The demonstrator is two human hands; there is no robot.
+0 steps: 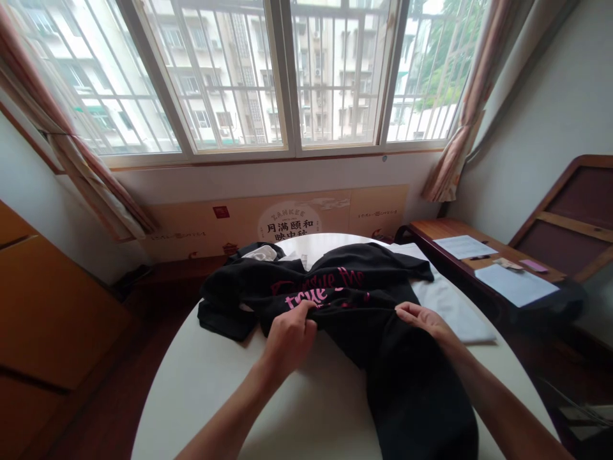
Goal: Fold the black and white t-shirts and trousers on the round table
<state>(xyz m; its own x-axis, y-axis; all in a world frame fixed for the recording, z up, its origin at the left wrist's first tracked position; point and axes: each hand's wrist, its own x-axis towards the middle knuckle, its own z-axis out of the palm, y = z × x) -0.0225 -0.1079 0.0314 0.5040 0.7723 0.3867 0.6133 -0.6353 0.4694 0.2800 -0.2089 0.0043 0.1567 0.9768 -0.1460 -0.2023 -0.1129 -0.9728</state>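
Note:
A black T-shirt [354, 319] with pink and dark red lettering lies rumpled over the round white table [191, 396]. My left hand [290, 335] is closed on a fold of it, just below the lettering. Farther right, my right hand [424, 319] pinches the same shirt between thumb and fingers. Between the two hands the cloth is drawn into a ridge, and a wide black part hangs down toward me beside my right forearm. A white folded cloth [454, 310] rests on the table beyond my right hand. Some white material [263, 253] shows among the black folds at the back left.
A wooden side table [431, 233] at the right carries paper sheets [517, 284] and small items. Behind it leans a dark framed panel [569, 204]. Beyond the table, a printed cardboard panel [330, 204] stands below the barred window. An orange-brown cabinet [52, 306] is at the left.

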